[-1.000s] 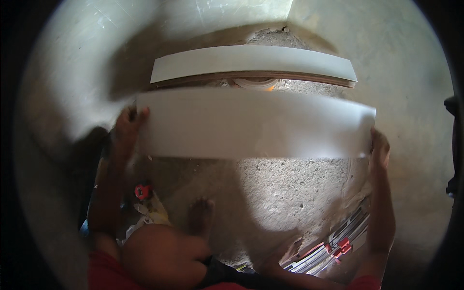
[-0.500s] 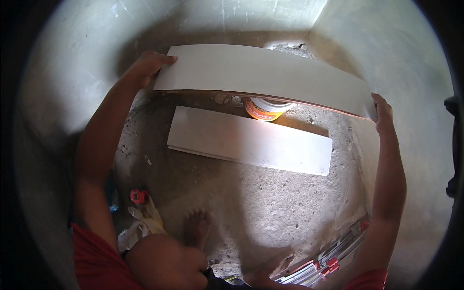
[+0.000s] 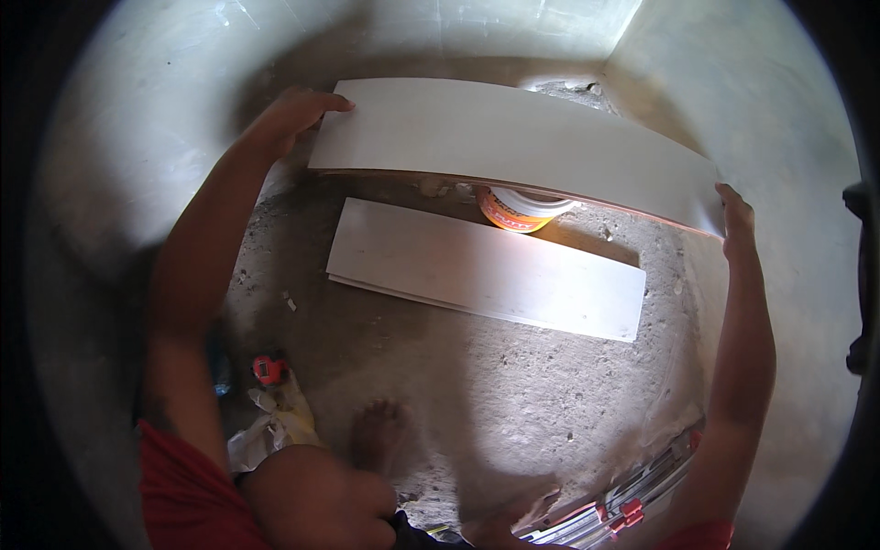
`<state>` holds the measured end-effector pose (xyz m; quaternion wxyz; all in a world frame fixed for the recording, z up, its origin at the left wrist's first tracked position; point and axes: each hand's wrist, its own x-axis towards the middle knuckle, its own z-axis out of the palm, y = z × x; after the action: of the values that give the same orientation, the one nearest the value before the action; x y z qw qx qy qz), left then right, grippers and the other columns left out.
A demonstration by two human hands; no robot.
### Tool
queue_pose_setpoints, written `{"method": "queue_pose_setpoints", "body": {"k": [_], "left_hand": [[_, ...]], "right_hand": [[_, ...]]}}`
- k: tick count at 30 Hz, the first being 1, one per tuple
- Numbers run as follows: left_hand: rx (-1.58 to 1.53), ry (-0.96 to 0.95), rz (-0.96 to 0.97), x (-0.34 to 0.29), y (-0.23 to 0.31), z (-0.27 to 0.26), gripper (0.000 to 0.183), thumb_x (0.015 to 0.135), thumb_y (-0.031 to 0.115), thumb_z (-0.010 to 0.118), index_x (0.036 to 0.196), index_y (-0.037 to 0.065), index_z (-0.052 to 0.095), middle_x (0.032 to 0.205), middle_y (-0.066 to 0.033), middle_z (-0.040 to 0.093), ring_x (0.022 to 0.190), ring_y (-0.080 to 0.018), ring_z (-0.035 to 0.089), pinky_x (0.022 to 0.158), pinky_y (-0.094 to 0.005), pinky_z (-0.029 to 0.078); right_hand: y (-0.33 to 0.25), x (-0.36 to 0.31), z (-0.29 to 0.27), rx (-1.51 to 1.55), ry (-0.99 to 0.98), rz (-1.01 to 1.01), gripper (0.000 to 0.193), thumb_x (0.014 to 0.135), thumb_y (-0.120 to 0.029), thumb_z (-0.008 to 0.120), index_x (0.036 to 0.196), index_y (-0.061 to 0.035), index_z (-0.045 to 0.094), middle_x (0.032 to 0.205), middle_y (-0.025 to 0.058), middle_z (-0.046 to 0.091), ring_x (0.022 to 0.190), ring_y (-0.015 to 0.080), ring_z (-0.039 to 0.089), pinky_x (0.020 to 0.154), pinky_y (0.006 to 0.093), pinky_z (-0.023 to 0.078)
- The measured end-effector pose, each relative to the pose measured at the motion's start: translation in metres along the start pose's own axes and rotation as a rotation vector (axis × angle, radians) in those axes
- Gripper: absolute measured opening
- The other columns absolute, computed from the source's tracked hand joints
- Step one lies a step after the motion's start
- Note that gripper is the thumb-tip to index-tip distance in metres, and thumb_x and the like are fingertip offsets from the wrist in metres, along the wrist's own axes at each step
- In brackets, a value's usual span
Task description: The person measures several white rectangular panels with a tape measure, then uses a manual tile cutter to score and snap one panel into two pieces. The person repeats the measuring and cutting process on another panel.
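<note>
Between my two hands I hold a long white tile (image 3: pixel 513 133) with a reddish-brown edge, raised off the floor in front of the far wall. My left hand (image 3: pixel 295 117) grips its left end, thumb lying on the white face and the other fingers mostly hidden behind. At the right end my right hand (image 3: pixel 738 220) closes round the short edge. Below it, a small stack of shorter white tiles (image 3: pixel 486 270) lies flat on the rough floor. Just behind that stack stands an orange-and-white bucket (image 3: pixel 518 211), its top partly covered by the held tile.
Bare plastered walls (image 3: pixel 770 137) close in at the back and sides. A red tape measure (image 3: pixel 269 370) sits on the floor at left, beside a crumpled plastic bag (image 3: pixel 275 426). By my right foot (image 3: pixel 527 509) lies a metal rail tool with red parts (image 3: pixel 628 515).
The whole view has shifted slightly, so most things appear a little farther right. Both hands keep their hold on the ends of the long tile.
</note>
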<state>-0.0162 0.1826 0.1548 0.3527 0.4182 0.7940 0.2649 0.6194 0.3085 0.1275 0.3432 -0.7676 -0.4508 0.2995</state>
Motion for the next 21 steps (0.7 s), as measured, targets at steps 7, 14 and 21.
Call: {"method": "queue_pose_setpoints", "body": {"k": [7, 14, 21], "left_hand": [[0.110, 0.051, 0.072, -0.008, 0.006, -0.005, 0.037, 0.070, 0.031, 0.073, 0.090, 0.000, 0.069, 0.087, -0.0070, 0.063, 0.084, -0.0183, 0.055, 0.080, -0.0333, 0.043], [0.075, 0.502, 0.466, -0.027, -0.029, -0.010, 0.031, 0.080, 0.031, 0.068, 0.096, 0.005, 0.069, 0.092, -0.0076, 0.067, 0.084, -0.0173, 0.060, 0.079, -0.0328, 0.046], [0.513, 0.216, 0.229, -0.075, -0.221, 0.081, 0.029, 0.091, 0.022, 0.053, 0.118, 0.016, 0.064, 0.117, -0.0102, 0.061, 0.114, -0.0216, 0.053, 0.101, -0.0348, 0.036]], "right_hand": [[0.008, 0.001, 0.000, -0.180, 0.043, -0.047, 0.060, 0.073, -0.045, 0.069, 0.106, 0.0048, 0.063, 0.099, 0.0109, 0.060, 0.093, 0.0226, 0.052, 0.088, 0.0348, 0.040], [0.007, -0.043, -0.026, -0.539, 0.265, -0.541, 0.028, 0.087, -0.028, 0.061, 0.104, -0.0062, 0.066, 0.093, 0.0096, 0.059, 0.089, 0.0216, 0.055, 0.081, 0.0322, 0.044], [0.154, -0.161, -0.025, -0.395, -0.009, -0.490, 0.017, 0.085, -0.004, 0.064, 0.102, -0.0025, 0.063, 0.102, 0.0122, 0.065, 0.092, 0.0238, 0.064, 0.079, 0.0329, 0.051]]}}
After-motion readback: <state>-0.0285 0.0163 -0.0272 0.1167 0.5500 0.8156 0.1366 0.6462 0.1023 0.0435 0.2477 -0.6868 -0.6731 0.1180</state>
